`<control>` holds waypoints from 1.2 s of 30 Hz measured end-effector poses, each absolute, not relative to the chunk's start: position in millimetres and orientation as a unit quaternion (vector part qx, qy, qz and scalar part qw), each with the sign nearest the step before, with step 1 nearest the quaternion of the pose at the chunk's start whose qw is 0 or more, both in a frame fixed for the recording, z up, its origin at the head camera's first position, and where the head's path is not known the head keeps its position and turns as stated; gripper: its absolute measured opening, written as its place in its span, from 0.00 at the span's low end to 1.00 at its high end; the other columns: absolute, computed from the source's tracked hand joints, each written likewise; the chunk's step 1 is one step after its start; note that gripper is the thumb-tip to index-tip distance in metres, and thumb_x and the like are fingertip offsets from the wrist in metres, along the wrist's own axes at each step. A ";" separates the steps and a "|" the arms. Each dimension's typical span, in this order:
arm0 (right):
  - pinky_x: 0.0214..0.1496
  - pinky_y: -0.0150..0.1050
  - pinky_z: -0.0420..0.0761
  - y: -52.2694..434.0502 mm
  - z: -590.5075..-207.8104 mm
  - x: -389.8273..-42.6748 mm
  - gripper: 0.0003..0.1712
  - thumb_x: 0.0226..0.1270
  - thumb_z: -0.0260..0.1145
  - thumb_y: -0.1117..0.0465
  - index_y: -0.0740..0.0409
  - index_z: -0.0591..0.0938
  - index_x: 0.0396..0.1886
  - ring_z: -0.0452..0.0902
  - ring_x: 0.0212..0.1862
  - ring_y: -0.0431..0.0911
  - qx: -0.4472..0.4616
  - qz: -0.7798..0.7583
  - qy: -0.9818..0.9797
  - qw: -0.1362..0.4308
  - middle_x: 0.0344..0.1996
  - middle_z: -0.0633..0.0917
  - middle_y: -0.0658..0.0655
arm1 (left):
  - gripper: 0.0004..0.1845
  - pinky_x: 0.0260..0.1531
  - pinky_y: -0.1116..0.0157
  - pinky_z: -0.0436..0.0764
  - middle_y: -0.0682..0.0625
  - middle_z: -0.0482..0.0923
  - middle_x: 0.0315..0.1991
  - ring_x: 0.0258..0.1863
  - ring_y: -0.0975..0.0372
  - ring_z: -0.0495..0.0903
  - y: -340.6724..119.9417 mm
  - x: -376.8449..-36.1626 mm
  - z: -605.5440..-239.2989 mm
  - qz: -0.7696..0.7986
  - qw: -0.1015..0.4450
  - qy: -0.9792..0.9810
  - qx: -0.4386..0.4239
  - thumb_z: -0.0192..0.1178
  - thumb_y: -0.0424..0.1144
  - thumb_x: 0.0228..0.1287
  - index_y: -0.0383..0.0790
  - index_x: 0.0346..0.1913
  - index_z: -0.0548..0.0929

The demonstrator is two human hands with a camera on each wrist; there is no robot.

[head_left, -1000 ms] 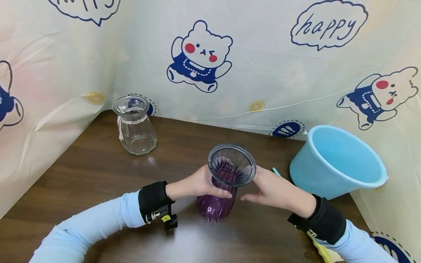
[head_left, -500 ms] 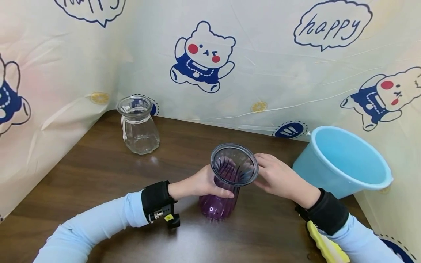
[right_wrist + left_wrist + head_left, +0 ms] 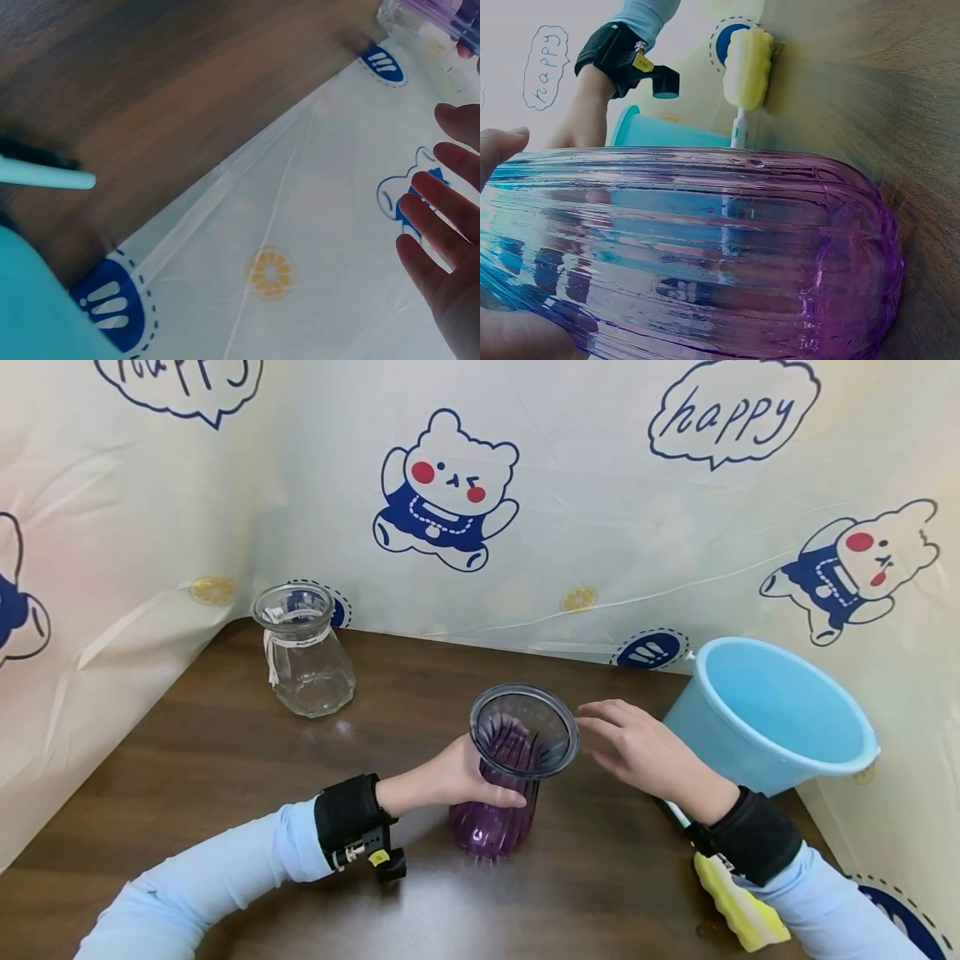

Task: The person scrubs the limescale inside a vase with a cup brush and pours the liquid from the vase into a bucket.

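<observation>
Your left hand [image 3: 453, 779] grips, apparently steadying, the vase [image 3: 491, 829]; firmness likely needed next; right hand [image 3: 647, 758] empty at three o'clock.

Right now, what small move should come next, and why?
Probably lower the right hand to the handle of the yellow sponge brush: that hand is open and holding nothing, the brush lies on the table beside it, and the left hand grips the purple vase.
</observation>
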State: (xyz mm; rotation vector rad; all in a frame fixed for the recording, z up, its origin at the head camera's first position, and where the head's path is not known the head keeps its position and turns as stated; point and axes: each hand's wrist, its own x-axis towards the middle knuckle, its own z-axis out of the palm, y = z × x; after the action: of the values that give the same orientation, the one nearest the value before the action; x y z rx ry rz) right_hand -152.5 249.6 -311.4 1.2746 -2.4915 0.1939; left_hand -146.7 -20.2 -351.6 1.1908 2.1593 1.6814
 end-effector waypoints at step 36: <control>0.47 0.54 0.75 303.8 -352.1 -183.4 0.24 0.61 0.62 0.60 0.74 0.73 0.51 0.75 0.46 0.60 0.163 0.088 -0.982 -0.031 0.45 0.77 0.72 | 0.39 0.54 0.58 0.68 0.41 0.72 0.51 0.52 0.55 0.71 -22.2 -144.3 -351.9 0.557 0.098 0.733 0.377 0.71 0.34 0.41 0.32 0.58 0.62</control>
State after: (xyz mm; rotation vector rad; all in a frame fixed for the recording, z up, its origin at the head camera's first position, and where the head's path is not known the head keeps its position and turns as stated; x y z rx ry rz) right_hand -183.4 303.8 -352.1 0.5219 -3.1477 0.2820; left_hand -144.3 -22.2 -351.9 1.1161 2.1697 1.6493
